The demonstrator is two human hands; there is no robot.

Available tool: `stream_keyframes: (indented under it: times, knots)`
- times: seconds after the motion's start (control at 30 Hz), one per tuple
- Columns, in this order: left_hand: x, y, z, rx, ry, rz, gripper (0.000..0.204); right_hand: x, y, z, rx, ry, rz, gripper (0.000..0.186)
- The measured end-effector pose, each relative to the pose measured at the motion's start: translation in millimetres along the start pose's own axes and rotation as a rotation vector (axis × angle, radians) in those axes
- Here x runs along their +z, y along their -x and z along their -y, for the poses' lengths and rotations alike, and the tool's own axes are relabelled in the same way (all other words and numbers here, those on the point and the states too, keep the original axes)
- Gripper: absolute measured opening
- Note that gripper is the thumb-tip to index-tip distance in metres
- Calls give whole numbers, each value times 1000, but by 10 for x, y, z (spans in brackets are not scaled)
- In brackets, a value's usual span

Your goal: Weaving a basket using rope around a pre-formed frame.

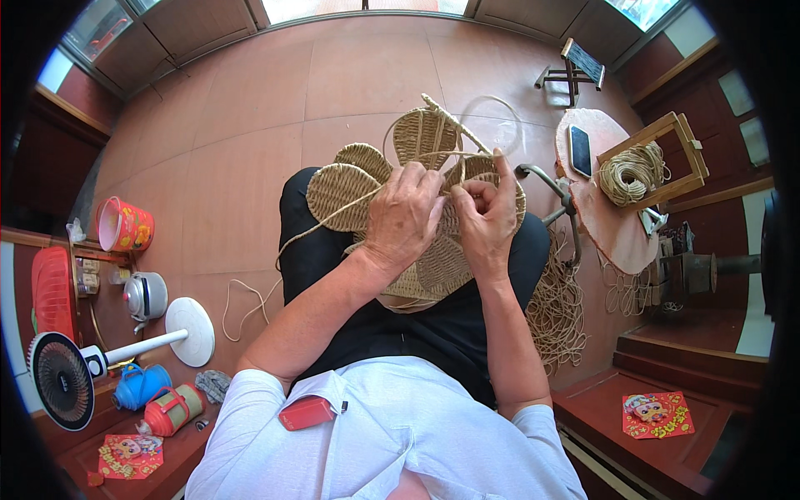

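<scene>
A flower-shaped woven piece [340,200] of tan straw cord rests on my lap, its rounded petals spread around a middle that my hands partly cover. My left hand [400,212] lies over the weave with its fingers curled onto a strand of cord [358,202], which trails off toward my left knee. Close beside it, my right hand [490,218] pinches cord between thumb and bent fingers while its index finger points up. A thick wrapped edge [450,121] sticks out at the far side. What lies right under the fingertips is hidden.
Loose cord [557,317] heaps by my right leg. A wooden slab table [612,221] at right bears a phone [579,151] and a cord coil [625,179] with a wooden frame [698,154]. A folding stool [575,73] stands beyond. At left are a fan [62,379], a kettle [146,296] and a red bucket [133,227].
</scene>
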State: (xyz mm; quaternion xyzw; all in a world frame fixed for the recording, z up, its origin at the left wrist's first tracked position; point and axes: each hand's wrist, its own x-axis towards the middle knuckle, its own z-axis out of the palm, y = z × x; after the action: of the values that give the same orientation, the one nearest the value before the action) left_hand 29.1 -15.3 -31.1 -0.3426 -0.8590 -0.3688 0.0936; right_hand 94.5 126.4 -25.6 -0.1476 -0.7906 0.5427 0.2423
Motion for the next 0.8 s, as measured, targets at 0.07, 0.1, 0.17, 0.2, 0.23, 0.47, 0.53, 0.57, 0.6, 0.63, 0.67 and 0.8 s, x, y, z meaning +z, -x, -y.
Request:
stream_keyframes:
  times: [0.07, 0.1, 0.17, 0.2, 0.23, 0.47, 0.53, 0.57, 0.6, 0.63, 0.67, 0.8]
  knots:
    - [39, 12, -11, 167, -105, -160, 23, -77, 46, 63, 181, -275, 1, 61]
    - [62, 12, -12, 168, -107, -155, 23, -121, 55, 102, 109, -301, 39, 61]
    - [113, -13, 1, 188, -110, -78, 22, -237, 61, 141, 269, -754, 64, 56]
    - [127, -33, 22, 188, -113, -99, 22, -348, 76, 122, 241, -785, 100, 52]
    - [142, -50, 41, 211, -143, -114, 22, -492, 70, 53, 235, -843, 95, 52]
    - [239, -7, 50, 307, -281, -160, 13, -3512, 470, -1506, 523, -811, -357, 41]
    - [245, 18, 37, 281, -268, -181, 12, -4896, 929, -1745, 509, -773, -564, 18]
    - [242, 22, 35, 286, -263, -192, 10, -5542, 1232, -1794, 489, -743, -766, 22]
    - [240, 28, 33, 278, -257, -199, 10, -6111, 1594, -1800, 484, -730, -943, 16]
    - [235, 30, 36, 274, -225, -206, 11, -6599, 1835, -1784, 495, -616, -978, 21]
    - [232, 32, 37, 273, -192, -214, 12, -6893, 2167, -1774, 690, -422, -1156, 16]
    - [223, 47, 69, 251, -110, -219, 13, -6349, 2111, -2041, 889, 287, -813, 15]
